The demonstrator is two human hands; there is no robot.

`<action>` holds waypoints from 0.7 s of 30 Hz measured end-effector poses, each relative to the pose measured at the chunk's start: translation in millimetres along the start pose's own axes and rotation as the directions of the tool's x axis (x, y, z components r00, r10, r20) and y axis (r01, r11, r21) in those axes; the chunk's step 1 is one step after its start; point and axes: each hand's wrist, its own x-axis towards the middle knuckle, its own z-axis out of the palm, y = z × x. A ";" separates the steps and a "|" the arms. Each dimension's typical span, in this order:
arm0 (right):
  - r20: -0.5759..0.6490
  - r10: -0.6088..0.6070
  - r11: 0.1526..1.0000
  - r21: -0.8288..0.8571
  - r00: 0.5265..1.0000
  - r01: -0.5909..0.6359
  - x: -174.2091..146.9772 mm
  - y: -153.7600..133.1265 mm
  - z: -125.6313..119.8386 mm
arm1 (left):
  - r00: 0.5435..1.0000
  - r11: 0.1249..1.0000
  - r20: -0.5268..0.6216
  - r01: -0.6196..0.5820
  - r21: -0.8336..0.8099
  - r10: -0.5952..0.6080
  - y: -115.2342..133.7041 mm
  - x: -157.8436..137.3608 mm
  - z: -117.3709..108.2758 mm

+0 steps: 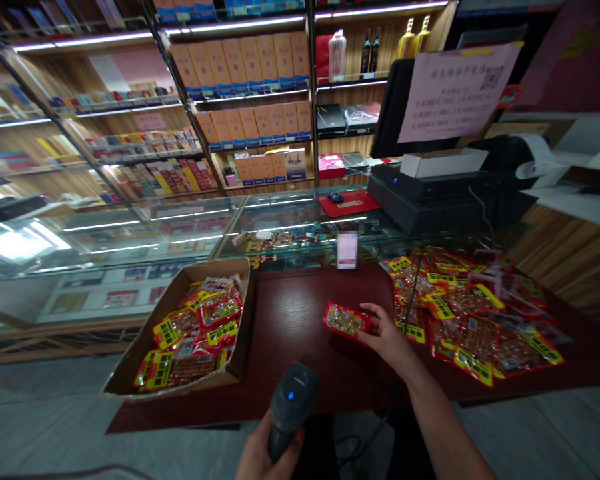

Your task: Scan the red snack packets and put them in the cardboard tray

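Note:
My left hand (275,448) is wrapped round the handle of a dark barcode scanner (296,395), which shows a blue light on top. My right hand (384,335) grips one end of a small red snack packet (347,320), its printed face up, just over the dark red table (293,303). Left of my hands stands a cardboard box (244,357) with several red and yellow snack packets (200,327) inside. On the right side of the table lies a loose heap of similar packets (473,310), close to my right forearm.
Beyond the table runs a glass display counter (190,230). A monitor with a paper notice (457,93) and a black cash drawer (430,203) stand at the back right. A red mat (355,205) lies on the glass. Shelves of boxed goods (240,63) line the wall.

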 end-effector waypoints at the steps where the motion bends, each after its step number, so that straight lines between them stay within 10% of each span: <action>1: -0.043 -0.004 0.999 0.046 0.999 0.006 0.9 0.1 0.7 | 1.000 1.000 0.018 -0.012 0.009 0.012 0.3 1.1 -0.8; 7: -0.203 -0.056 0.998 -0.023 0.978 0.053 -1.7 -6.2 3.2 | 0.995 0.996 0.075 -0.067 0.059 0.063 -3.1 3.9 -1.6; 21: -0.085 -0.065 0.998 -0.017 0.994 0.064 2.0 -9.4 28.6 | 0.971 0.989 0.200 -0.140 0.038 0.130 12.3 -2.0 -5.3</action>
